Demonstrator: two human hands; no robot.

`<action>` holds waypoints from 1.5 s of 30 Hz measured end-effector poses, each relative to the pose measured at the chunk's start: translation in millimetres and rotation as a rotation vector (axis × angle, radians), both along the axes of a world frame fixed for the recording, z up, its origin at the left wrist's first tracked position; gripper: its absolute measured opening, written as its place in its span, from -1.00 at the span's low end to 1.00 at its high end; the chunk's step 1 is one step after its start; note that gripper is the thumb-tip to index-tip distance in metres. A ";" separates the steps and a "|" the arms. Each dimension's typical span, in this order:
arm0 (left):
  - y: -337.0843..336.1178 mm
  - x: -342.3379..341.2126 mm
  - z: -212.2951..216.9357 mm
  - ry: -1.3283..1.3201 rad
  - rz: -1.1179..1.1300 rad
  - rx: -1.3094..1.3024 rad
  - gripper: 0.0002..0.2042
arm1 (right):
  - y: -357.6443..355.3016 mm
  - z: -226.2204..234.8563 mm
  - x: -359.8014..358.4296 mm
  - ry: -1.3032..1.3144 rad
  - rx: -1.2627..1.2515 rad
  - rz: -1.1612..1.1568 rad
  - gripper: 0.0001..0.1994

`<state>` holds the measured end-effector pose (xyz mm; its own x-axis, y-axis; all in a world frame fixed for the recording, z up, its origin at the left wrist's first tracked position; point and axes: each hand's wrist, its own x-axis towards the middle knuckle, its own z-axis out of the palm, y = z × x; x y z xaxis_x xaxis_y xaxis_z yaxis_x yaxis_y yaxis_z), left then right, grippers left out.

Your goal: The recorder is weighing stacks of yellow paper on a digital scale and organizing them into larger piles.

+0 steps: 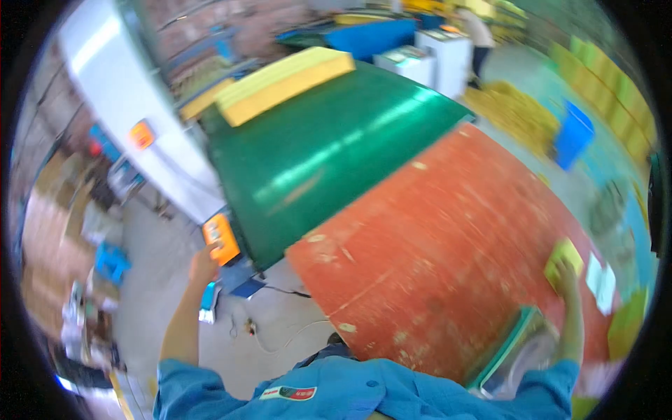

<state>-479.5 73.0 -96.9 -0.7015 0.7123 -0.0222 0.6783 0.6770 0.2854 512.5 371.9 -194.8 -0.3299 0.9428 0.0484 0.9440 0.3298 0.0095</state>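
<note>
My left hand point(204, 263) is at an orange control box point(221, 240) by the near left corner of a green conveyor belt point(322, 161). A finger stretches out to the buttons on its face, and the hand holds nothing. On the right, my right hand point(566, 275) grips a small yellow foam block point(572, 253) over the right part of a red tabletop point(434, 252). Beside that hand lie white papers point(600, 283). A clear container with a green rim point(507, 350) stands near my right forearm, partly hidden by my sleeve.
A long yellow foam slab point(287, 82) lies across the belt's far side. Left of the belt rises a white machine housing point(133, 105) with another orange box point(141, 134). Cables point(287, 346) trail on the floor. Far right are a blue bin point(574, 135), a yellow heap point(514, 115) and a person point(477, 38).
</note>
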 end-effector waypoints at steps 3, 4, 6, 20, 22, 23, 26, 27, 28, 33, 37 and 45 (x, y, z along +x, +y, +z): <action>-20.7 -3.4 -7.6 -0.043 0.112 0.081 -0.52 | 11.0 22.7 -1.5 0.078 -0.030 -0.128 -0.60; -11.2 11.1 6.3 -0.083 0.121 0.066 -0.51 | 5.6 25.6 7.4 0.059 -0.037 -0.137 -0.56; -4.2 24.1 23.0 -0.131 0.140 0.057 -0.50 | 12.6 34.1 3.0 0.034 -0.039 -0.134 -0.53; -7.7 -7.1 -12.4 0.087 -0.062 0.079 -0.69 | -37.1 -5.2 -371.4 0.261 -0.052 0.484 -0.37; -8.7 -8.7 -19.5 0.135 -0.085 0.034 -0.64 | -90.7 5.6 -421.2 0.319 -0.168 0.453 -0.41; -9.8 -5.3 -14.1 0.112 -0.103 0.036 -0.64 | -112.6 4.5 -433.8 0.311 -0.092 0.469 -0.42; -15.7 -0.6 2.5 0.133 -0.195 0.059 -0.72 | -144.2 -22.8 -443.3 0.259 0.046 0.388 -0.47; -14.3 -3.5 2.9 0.128 -0.197 0.058 -0.72 | -152.7 -26.3 -444.7 0.212 0.110 0.264 -0.50; -13.2 -5.9 2.9 0.134 -0.228 0.065 -0.75 | -160.2 -29.7 -446.9 0.206 0.108 0.258 -0.50; -17.8 -23.3 -2.1 0.169 -0.345 0.097 -0.80 | -211.4 -20.8 -469.3 0.202 0.134 0.062 -0.55; -11.7 -27.2 2.5 0.175 -0.444 0.062 -0.85 | -263.0 -44.6 -436.9 0.197 0.172 -0.012 -0.55; -21.1 -55.8 -18.2 0.224 -0.468 0.138 -0.72 | -366.4 14.8 -477.8 0.235 0.086 -0.176 -0.53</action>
